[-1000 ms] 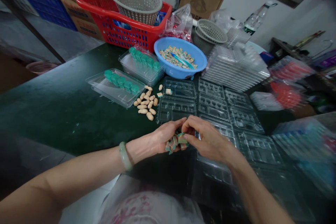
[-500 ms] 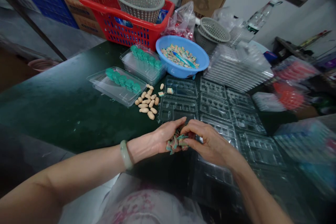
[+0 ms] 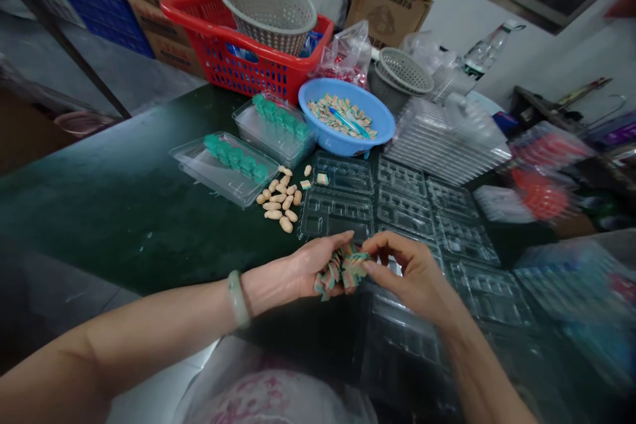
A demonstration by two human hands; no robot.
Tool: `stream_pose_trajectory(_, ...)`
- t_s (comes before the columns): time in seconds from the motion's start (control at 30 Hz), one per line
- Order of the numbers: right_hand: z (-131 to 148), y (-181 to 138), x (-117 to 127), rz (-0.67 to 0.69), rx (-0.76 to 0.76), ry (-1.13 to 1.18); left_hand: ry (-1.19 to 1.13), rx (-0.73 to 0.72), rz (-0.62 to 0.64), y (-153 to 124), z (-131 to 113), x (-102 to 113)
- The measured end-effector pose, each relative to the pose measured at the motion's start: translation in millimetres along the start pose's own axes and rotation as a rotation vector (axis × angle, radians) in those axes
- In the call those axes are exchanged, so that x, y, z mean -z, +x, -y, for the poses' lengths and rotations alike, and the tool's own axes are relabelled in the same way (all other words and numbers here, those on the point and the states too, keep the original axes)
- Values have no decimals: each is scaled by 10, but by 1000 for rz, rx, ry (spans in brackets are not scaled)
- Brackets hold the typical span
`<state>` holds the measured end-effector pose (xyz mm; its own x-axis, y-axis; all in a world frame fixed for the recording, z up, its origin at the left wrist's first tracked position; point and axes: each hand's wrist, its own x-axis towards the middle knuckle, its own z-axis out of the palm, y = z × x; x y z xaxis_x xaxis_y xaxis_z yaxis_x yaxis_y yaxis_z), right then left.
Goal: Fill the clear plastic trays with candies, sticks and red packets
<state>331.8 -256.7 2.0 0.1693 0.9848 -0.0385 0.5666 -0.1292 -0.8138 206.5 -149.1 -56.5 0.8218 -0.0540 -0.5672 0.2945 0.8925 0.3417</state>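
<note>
Striped pieces (image 3: pixel 334 278), where at?

In the left hand (image 3: pixel 313 264), a loose heap on the palm, raised above the dark green table (image 3: pixel 114 172).

Left hand pose?

Palm up, cupped, thumb stretched out along the far side of the heap. Other fingers mostly hidden under the pieces. Forearm comes in low from the left, green bracelet (image 3: pixel 239 299) at the wrist. Grip: loose cradle, holding the heap.

And the right hand (image 3: pixel 410 271)?

Comes in from the right, wrist bent, thumb and forefinger drawn to a narrow pinch on a piece at the heap's right edge. Remaining fingers curled; their tips are hard to see. The two hands sit close, just the heap between them.

Edges?

Table's near edge passes beneath the left forearm. Clear compartment trays (image 3: pixel 338 215) start just beyond the left thumb and carry on right; right forearm passes over some of them.

Room around?

Left side is widest: tabletop runs from the left forearm out to the far-left edge. Ahead and left, peanuts (image 3: pixel 281 204) lie near the trays. Farther ahead, the blue basin (image 3: pixel 342 146) holds more such pieces, with the red basket (image 3: pixel 278 73) behind it. Right side is tighter, trays packed close.
</note>
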Motion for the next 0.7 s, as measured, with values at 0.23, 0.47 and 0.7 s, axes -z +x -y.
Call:
stream_pose_trajectory(0.23, -244, 535, 53, -155, 3, 273, 109, 91, 103, -32, 80, 22)
stream_pose_trajectory(0.47, -145, 901, -265, 38, 106, 58, 278, 11, 222, -27, 162, 71)
stream_pose_trajectory(0.7, -31, 943, -496, 118, 190, -459, 277, 122, 184, 14, 152, 29)
